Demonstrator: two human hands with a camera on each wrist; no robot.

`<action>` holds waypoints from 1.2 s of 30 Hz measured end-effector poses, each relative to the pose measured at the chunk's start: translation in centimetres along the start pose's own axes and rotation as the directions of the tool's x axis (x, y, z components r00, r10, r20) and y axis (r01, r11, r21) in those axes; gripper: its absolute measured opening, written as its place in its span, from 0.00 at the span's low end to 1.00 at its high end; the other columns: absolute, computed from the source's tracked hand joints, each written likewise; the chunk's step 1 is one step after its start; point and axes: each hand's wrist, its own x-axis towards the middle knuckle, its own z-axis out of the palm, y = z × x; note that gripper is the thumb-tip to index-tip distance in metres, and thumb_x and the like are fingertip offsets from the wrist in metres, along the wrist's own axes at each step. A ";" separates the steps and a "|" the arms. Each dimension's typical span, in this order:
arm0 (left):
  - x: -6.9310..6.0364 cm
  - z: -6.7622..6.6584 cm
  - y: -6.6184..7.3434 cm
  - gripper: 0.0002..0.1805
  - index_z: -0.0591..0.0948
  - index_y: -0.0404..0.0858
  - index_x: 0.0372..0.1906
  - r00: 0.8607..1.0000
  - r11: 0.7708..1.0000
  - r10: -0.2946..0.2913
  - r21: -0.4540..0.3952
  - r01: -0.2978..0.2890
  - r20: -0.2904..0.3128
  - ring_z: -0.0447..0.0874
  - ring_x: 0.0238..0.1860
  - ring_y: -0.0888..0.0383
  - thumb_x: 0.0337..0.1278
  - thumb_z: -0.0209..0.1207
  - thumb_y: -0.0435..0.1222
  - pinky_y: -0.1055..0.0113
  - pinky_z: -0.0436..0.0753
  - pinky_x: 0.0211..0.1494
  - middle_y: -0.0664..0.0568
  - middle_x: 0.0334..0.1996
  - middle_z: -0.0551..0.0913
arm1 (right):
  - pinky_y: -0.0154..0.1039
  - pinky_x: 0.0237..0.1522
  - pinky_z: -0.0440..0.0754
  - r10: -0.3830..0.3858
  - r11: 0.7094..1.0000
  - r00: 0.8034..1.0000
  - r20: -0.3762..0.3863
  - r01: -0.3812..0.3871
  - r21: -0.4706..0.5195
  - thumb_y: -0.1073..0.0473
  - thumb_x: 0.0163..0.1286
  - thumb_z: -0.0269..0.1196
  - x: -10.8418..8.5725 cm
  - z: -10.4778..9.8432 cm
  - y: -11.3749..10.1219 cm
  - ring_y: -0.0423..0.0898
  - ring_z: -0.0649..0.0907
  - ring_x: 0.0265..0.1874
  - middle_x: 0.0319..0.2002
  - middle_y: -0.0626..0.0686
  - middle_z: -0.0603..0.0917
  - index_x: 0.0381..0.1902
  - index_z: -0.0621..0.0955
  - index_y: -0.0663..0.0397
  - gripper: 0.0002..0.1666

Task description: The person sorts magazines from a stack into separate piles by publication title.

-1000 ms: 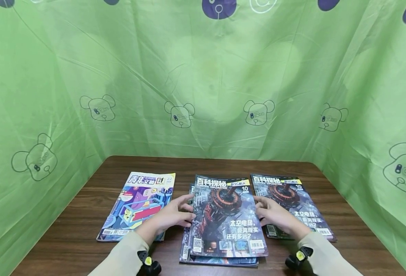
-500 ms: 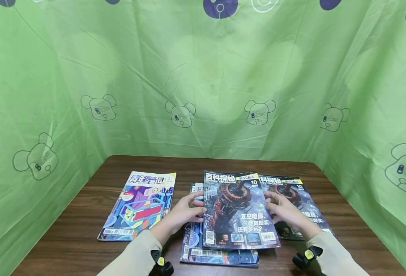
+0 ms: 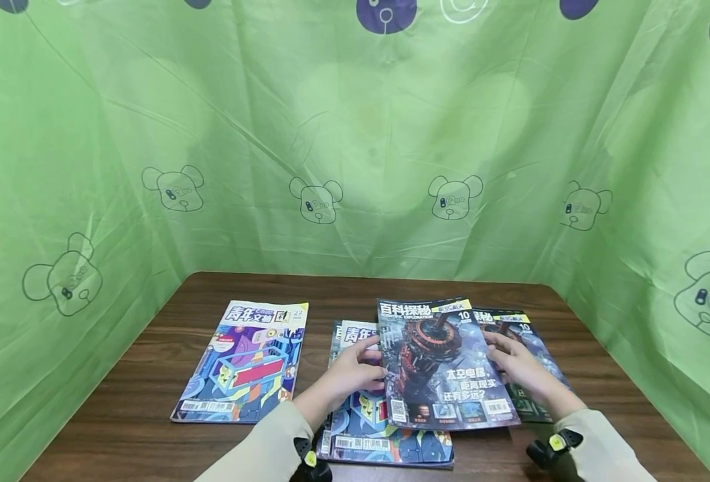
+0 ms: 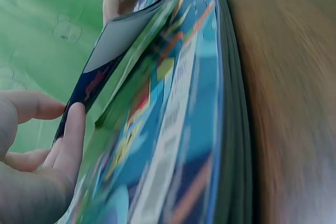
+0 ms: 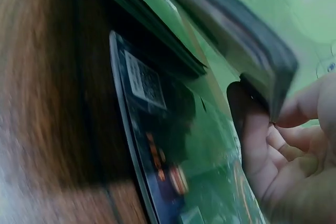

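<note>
Right of centre in the head view, up comes the star of the moment: a dark blue-grey magazine (image 3: 442, 368) with a red-orange ring and white lettering on its cover, face up between two bare hands. The left hand (image 3: 353, 369) has its left edge, and the left wrist view shows thumb and fingers pinching the paper. Opposite, the right hand (image 3: 516, 365) takes the right edge; down in the right wrist view, thumb and fingers pinch it near a thick, blurred edge.

It's off the surface, too! The left wrist view shows a gap between it and a blue, multicoloured magazine (image 3: 415, 447), which lies at lower centre of the head view, partly covered, with a dark cover edge (image 3: 325, 442) peeking out along its left side. The raised one also overlaps a matching dark magazine (image 3: 530, 338) lying flat at right, half hidden by the right hand.

Over on the left, well apart from both hands, sits a purple-and-blue magazine (image 3: 243, 361) with a white title band. All of it plays out on a dark brown wooden table (image 3: 126, 395), with a green curtain (image 3: 355, 134) filling the upper frame, printed with bear-head outlines (image 3: 317, 202). Cream sleeves (image 3: 258, 448) reach in from the bottom edge.
</note>
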 end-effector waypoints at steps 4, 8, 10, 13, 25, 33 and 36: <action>0.4 1.3 0.1 0.44 0.63 0.34 0.75 1.000 1.000 0.017 0.000 -0.017 0.010 0.86 0.36 0.51 0.50 0.65 0.23 0.55 0.87 0.44 0.37 0.59 0.73 | 0.47 0.43 0.84 0.009 1.000 1.000 -0.014 -0.009 0.005 0.60 0.81 0.47 0.0 -1.0 0.6 0.53 0.80 0.49 0.63 0.74 0.68 0.77 0.53 0.69 0.34; 0.7 2.4 0.2 0.45 0.62 0.35 0.76 0.999 1.000 0.028 -0.010 -0.028 0.030 0.87 0.38 0.49 0.50 0.64 0.23 0.53 0.87 0.44 0.38 0.61 0.73 | 0.45 0.40 0.84 0.029 0.999 0.999 -0.046 -0.028 0.024 0.61 0.80 0.46 -0.1 -1.6 0.8 0.49 0.82 0.41 0.58 0.72 0.73 0.77 0.53 0.69 0.34; 0.9 3.0 0.1 0.45 0.62 0.35 0.76 0.999 0.999 0.035 -0.018 -0.034 0.041 0.86 0.42 0.48 0.50 0.63 0.22 0.52 0.87 0.45 0.38 0.61 0.73 | 0.43 0.38 0.83 0.037 0.999 0.997 -0.063 -0.036 0.012 0.61 0.80 0.45 -0.2 -2.0 0.9 0.47 0.81 0.39 0.58 0.71 0.72 0.77 0.53 0.68 0.33; 1.1 3.7 0.1 0.45 0.61 0.35 0.76 0.998 0.999 0.039 -0.001 -0.039 0.050 0.84 0.47 0.48 0.50 0.62 0.21 0.55 0.87 0.45 0.39 0.62 0.73 | 0.41 0.40 0.81 0.027 0.999 0.997 -0.078 -0.029 -0.018 0.62 0.80 0.44 -0.3 -2.6 1.1 0.47 0.79 0.41 0.62 0.74 0.67 0.77 0.53 0.69 0.33; 2.5 6.5 0.1 0.46 0.62 0.35 0.76 0.998 0.998 0.043 0.037 -0.045 0.039 0.82 0.52 0.50 0.49 0.65 0.19 0.59 0.86 0.49 0.40 0.65 0.72 | 0.44 0.34 0.84 0.064 0.998 0.989 -0.135 -0.061 0.027 0.60 0.81 0.43 -0.5 -4.8 2.0 0.46 0.82 0.32 0.42 0.57 0.80 0.77 0.52 0.69 0.33; 3.1 8.4 0.2 0.47 0.64 0.36 0.76 0.998 0.998 0.050 0.031 -0.051 0.032 0.81 0.52 0.52 0.45 0.64 0.17 0.59 0.86 0.47 0.41 0.66 0.71 | 0.42 0.33 0.83 0.087 0.995 0.976 -0.200 -0.094 -0.022 0.57 0.82 0.43 -0.6 -6.1 2.4 0.43 0.81 0.32 0.42 0.56 0.80 0.76 0.54 0.71 0.33; 3.3 9.1 -0.1 0.48 0.64 0.36 0.75 0.999 0.999 0.046 0.026 -0.047 0.028 0.82 0.51 0.53 0.43 0.65 0.16 0.60 0.86 0.47 0.42 0.66 0.72 | 0.41 0.32 0.83 0.095 0.994 0.970 -0.223 -0.104 -0.030 0.56 0.82 0.44 -0.7 -6.5 2.7 0.43 0.81 0.32 0.42 0.56 0.81 0.76 0.56 0.71 0.33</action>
